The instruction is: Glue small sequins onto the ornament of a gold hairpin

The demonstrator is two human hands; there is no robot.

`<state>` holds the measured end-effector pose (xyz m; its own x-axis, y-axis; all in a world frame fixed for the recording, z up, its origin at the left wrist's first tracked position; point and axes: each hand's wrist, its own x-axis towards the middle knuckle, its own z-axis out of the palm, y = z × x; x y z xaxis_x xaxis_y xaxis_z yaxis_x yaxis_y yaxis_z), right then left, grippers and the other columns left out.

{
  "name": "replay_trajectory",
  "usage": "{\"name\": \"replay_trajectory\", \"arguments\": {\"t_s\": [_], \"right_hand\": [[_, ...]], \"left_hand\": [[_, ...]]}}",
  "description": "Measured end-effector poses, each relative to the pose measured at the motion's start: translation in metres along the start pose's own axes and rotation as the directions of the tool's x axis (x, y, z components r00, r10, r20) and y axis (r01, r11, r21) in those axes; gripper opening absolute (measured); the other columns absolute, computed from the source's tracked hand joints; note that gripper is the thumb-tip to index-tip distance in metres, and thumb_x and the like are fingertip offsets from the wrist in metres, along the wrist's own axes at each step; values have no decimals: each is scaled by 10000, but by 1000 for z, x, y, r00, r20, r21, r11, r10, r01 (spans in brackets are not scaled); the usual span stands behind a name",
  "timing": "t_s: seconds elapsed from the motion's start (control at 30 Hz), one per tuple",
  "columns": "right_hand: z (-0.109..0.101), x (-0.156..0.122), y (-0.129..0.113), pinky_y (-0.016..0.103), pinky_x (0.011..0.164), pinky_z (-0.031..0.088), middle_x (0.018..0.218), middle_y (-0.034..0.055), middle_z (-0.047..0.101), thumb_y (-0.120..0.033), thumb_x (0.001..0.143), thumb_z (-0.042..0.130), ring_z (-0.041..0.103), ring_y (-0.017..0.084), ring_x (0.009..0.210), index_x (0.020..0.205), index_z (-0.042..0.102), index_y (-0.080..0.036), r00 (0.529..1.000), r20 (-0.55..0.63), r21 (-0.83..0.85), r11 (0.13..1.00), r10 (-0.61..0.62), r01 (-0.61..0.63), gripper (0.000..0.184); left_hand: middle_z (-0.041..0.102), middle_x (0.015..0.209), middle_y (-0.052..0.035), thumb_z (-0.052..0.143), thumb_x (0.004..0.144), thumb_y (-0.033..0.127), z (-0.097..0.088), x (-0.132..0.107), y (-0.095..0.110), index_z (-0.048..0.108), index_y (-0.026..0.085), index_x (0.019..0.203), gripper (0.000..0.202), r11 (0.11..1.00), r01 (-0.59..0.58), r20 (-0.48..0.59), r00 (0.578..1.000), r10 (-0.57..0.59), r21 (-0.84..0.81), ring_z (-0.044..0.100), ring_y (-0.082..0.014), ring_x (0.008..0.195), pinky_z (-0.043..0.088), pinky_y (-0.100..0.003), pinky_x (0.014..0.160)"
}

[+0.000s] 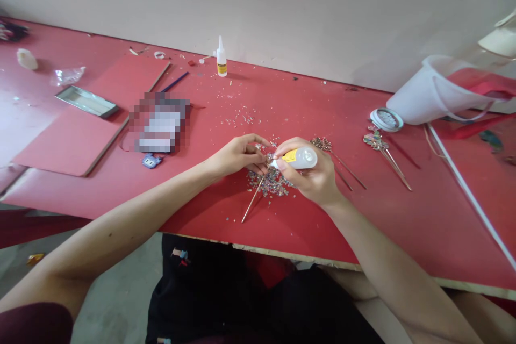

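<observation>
Gold-coloured hairpin is held near the front edge of the bench, its stem slanting down toward that edge and its head mostly hidden by fingers. The bench is red-topped and is backed by a pale wall. On the left, a red board is laid flat; on the right, a white bucket with a handle is placed near the wall. Beside the board, a blurred rectangular object is seen, too obscured to be identified. By the left hand the hairpin is pinched at its upper part; by the right hand a white squeeze bottle with a yellow label is gripped, its nozzle directed at the hairpin. Whether the two hands touch cannot be told. Across the board a shallow grey tray is set. Near the bucket, a decorated hairpin is laid; closer to the right hand, a plain openwork hairpin is seen. Toward the wall, a second bottle is stood upright. Beside the bucket's base a round container is placed. Beneath the hands, glittering flakes are heaped.
</observation>
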<state>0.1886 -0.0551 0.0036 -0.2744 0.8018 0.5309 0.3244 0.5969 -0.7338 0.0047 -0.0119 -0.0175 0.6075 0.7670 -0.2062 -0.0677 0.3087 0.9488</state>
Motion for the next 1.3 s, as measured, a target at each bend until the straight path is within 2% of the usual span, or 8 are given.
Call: {"name": "replay_trajectory", "arguments": {"t_s": [0.13,0.33,0.5,0.67,0.8,0.97,1.13,1.3], "right_hand": [[0,0,0,320,741,503,854,9,639,-157,783,646,620,146,792,861,628,-220,999,-32,-24,1000,-13,12,101],[0,0,0,332,746,513,854,6,645,-170,788,644,626,154,796,868,627,-231,1000,6,-2,1000,-8,8,101],[0,0,2,335,759,510,860,7,646,-149,778,652,626,154,805,873,631,-230,999,-17,-15,1000,-27,27,126],[-1,-1,1,333,758,510,869,11,644,-142,773,653,627,155,811,885,632,-222,999,22,9,999,-39,39,140],[-1,0,1,333,756,510,860,7,646,-144,778,649,625,152,801,873,630,-227,1000,-16,-13,1000,-24,24,127],[-1,0,1,339,757,517,862,9,647,-159,779,650,630,157,805,878,631,-229,1000,18,12,1000,-22,21,123],[0,0,1,340,760,518,854,8,649,-162,779,650,630,158,802,866,632,-232,999,-24,-23,1000,-22,21,112],[-1,0,0,339,757,516,863,8,647,-164,786,642,629,158,808,879,628,-233,999,28,4,1000,-31,31,117]], "left_hand": [[686,700,-42,575,856,72,0,0,0,517,105,1059,214,1000,-4,10,1000,4,14,699,-135,635,579,-264,657],[687,697,-42,570,854,61,0,0,-1,512,110,1059,219,1000,-10,18,1000,10,3,696,-132,626,577,-268,658],[684,695,-38,581,852,69,0,0,-1,508,110,1052,217,1000,-8,12,1000,8,-4,700,-138,638,576,-266,655],[686,694,-41,568,853,53,0,0,0,506,107,1057,219,1000,-3,22,1000,3,-4,693,-125,614,573,-253,645],[683,703,-41,562,854,55,0,0,-1,505,107,1055,215,1000,-5,10,1000,5,4,703,-140,634,580,-264,652],[685,697,-39,573,852,63,0,0,0,503,109,1063,228,1000,-9,20,1000,9,7,698,-132,624,579,-264,654],[684,704,-43,592,848,90,-1,0,-1,506,106,1064,233,1000,-15,15,1000,15,9,706,-144,655,581,-267,664],[685,703,-41,576,850,71,-1,0,-1,503,107,1067,232,1000,-15,28,1000,15,0,695,-124,616,575,-243,642]]}}
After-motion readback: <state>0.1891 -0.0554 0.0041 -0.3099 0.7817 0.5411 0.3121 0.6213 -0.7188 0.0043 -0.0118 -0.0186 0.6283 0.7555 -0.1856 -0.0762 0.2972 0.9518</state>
